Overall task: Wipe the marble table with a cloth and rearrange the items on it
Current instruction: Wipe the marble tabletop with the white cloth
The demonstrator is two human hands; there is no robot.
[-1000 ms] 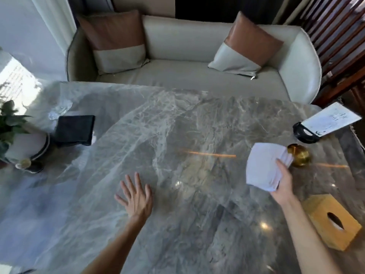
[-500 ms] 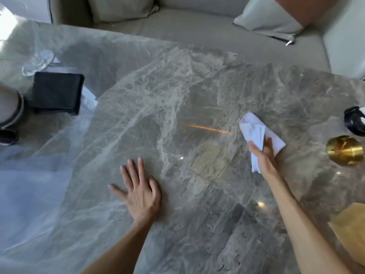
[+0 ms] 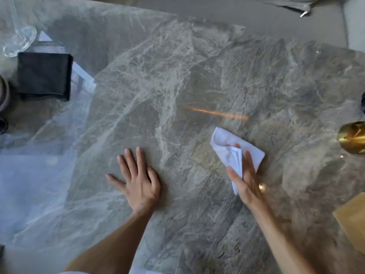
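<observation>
The grey veined marble table fills the view. My right hand presses a folded white cloth flat on the marble right of centre, fingers on top and the thumb under a fold. My left hand lies palm down on the table, fingers spread, a little left of the cloth and holding nothing. A folded black cloth lies at the far left, with a clear glass base behind it.
A round brass object stands at the right edge and a yellow wooden tissue box pokes in at the lower right. A beige sofa seat runs behind the table. Bright window glare covers the table's left part.
My right hand brought the cloth down from the air near the brass object onto the marble and slid it left and toward me. My left hand stayed flat; the view dipped closer.
</observation>
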